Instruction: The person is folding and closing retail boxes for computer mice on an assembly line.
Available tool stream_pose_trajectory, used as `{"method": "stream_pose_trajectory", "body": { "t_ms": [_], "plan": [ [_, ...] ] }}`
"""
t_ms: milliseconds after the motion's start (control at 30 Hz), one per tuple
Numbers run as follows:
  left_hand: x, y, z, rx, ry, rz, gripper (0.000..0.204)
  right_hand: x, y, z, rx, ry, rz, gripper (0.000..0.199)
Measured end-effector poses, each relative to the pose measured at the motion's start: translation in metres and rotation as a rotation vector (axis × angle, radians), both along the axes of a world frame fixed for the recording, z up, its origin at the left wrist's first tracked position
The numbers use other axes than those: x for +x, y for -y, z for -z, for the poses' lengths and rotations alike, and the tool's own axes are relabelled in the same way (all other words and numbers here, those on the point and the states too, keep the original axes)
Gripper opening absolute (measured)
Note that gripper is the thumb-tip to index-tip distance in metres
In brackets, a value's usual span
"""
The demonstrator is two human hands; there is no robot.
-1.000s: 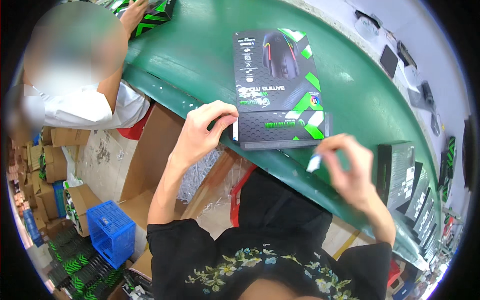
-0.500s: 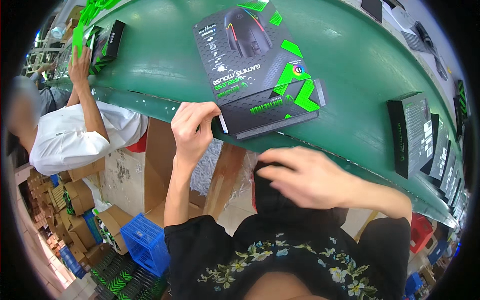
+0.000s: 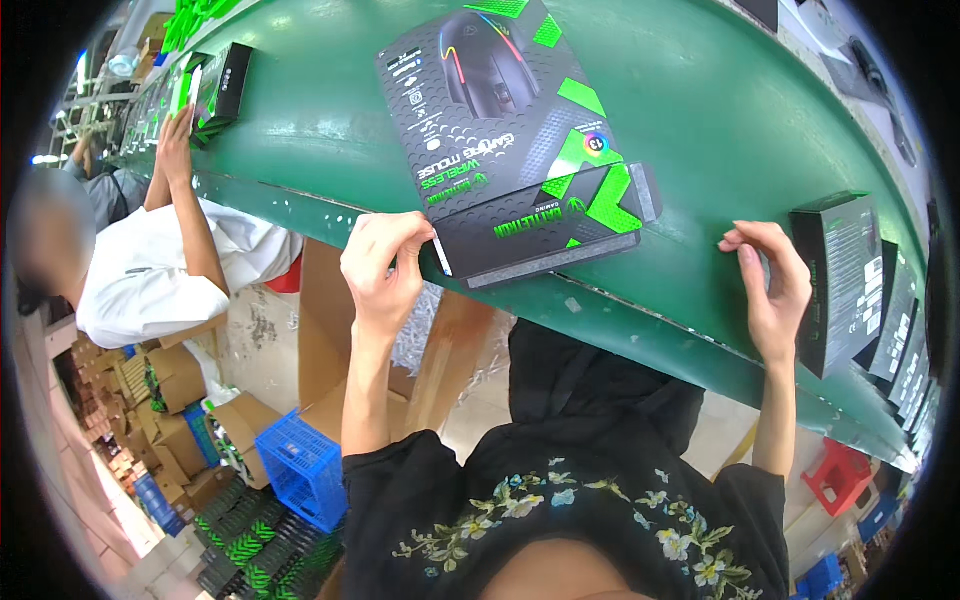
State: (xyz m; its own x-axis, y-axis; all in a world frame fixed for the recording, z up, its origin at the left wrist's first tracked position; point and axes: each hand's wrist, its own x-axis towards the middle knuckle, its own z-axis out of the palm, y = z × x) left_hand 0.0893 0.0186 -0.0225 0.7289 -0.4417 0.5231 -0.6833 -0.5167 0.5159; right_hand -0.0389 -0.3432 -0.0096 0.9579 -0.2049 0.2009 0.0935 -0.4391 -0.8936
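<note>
A black and green mouse box (image 3: 470,130) lies on the green work surface in front of me, its end flap (image 3: 540,225) folded out toward me. At the flap's left corner, my left hand (image 3: 385,265) is closed in a pinch on a small side tab. My right hand (image 3: 772,285) is over the surface to the right, fingers apart and holding nothing. Just beyond it stands a dark box (image 3: 840,280), the nearest of several similar boxes (image 3: 895,325) leaning in a row.
At the left a person in a white shirt (image 3: 170,270) reaches toward black and green boxes (image 3: 222,90). Below are a blue plastic crate (image 3: 300,470), open cartons (image 3: 240,430) and a red stool (image 3: 840,480). The table's front edge (image 3: 640,325) runs before me.
My right hand has moved from near my body out to the right, beside the standing boxes. My left hand stays at the flap corner. The other person's hand has come down toward the boxes.
</note>
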Motion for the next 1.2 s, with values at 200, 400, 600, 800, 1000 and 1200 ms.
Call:
{"method": "stream_pose_trajectory", "body": {
  "t_ms": [200,400,600,800,1000,1200],
  "plan": [
    [-0.017,0.001,0.002,-0.072,-0.096,-0.171,0.013,0.001,-0.006,0.008,-0.079,0.0,-0.075,0.025],
    [-0.022,0.006,-0.003,-0.143,-0.307,-0.201,0.007,-0.008,-0.007,0.002,-0.086,-0.015,-0.086,0.028],
    [-0.024,0.008,-0.012,-0.009,-0.318,-0.25,0.006,-0.01,-0.013,-0.004,-0.174,0.091,-0.156,0.028],
    [-0.033,0.017,-0.015,0.198,-0.088,-0.335,0.009,-0.01,-0.016,-0.008,-0.209,0.108,-0.162,0.028],
    [-0.041,0.017,-0.009,-0.036,-0.223,-0.36,0.011,-0.015,-0.018,-0.006,-0.2,0.058,-0.18,0.029],
    [-0.034,0.013,-0.018,-0.013,-0.265,-0.25,0.011,-0.012,-0.021,-0.007,-0.217,0.061,-0.206,0.031]
  ]
}}
